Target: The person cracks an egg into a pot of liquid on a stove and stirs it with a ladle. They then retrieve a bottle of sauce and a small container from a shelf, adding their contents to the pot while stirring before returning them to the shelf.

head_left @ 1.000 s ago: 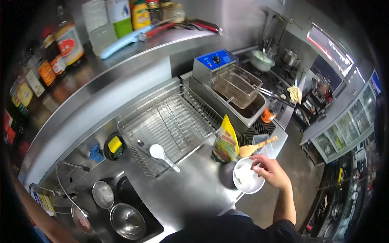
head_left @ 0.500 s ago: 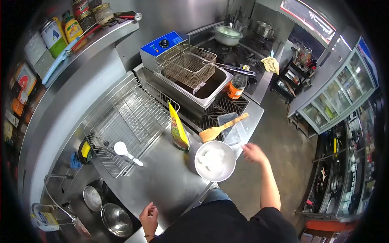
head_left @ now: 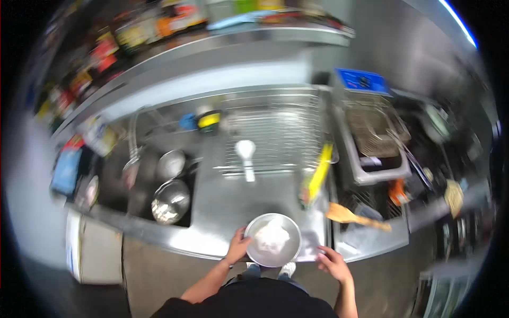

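A round light-coloured bowl [head_left: 273,261] with white powder [head_left: 272,236] in it is at the counter's front edge, just before my body. My left hand [head_left: 239,246] grips the bowl's left rim, its fingers partly hidden by the side. To the right of the bowl, my right hand [head_left: 333,263] is held in the air, apart from it, fingers loosely spread and nothing in them. Beyond that hand lies a wooden spatula [head_left: 347,215] by a clear plastic container [head_left: 367,212]. A yellow packet [head_left: 320,175] stands behind the bowl.
A white spoon [head_left: 246,153] lies on the wire dish rack [head_left: 281,127]. At the right are a deep fryer [head_left: 382,173] with its basket [head_left: 371,124] and an orange-labelled bottle [head_left: 397,192]. Metal bowls [head_left: 170,201] sit in the sink at left. Jars line the shelf [head_left: 254,36] above.
The head view has swung to the left and is blurred. My left hand has come from the counter's front to the bowl's left rim. My right hand stays free, right of the bowl.
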Motion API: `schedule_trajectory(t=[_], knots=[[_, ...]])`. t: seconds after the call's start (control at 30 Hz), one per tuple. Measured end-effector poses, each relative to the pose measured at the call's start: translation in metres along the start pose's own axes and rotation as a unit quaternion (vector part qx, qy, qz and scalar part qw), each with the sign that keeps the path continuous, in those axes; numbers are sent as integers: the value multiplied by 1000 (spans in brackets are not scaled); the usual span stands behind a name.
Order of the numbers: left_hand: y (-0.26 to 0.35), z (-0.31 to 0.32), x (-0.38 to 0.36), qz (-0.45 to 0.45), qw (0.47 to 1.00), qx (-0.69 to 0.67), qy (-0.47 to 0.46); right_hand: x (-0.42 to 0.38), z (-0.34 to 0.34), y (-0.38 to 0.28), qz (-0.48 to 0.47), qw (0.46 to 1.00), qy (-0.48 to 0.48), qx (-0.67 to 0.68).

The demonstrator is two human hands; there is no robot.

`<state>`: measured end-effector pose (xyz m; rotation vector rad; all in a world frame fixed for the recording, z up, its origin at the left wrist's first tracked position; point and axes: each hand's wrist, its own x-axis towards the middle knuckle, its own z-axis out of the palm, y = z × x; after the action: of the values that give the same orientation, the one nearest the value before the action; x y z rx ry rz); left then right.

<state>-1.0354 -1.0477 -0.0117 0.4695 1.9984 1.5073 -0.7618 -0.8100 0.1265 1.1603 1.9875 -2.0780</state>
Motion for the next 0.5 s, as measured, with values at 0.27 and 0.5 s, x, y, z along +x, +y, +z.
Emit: schedule_trajectory(t=[0.27,0.5], knots=[[51,15,-40,-78,972,-158,158,41,17,8,-60,987,-109,-105],[38,-37,-61,-61,994,-91,-9,106,118,-13,-163,978,59,-118]])
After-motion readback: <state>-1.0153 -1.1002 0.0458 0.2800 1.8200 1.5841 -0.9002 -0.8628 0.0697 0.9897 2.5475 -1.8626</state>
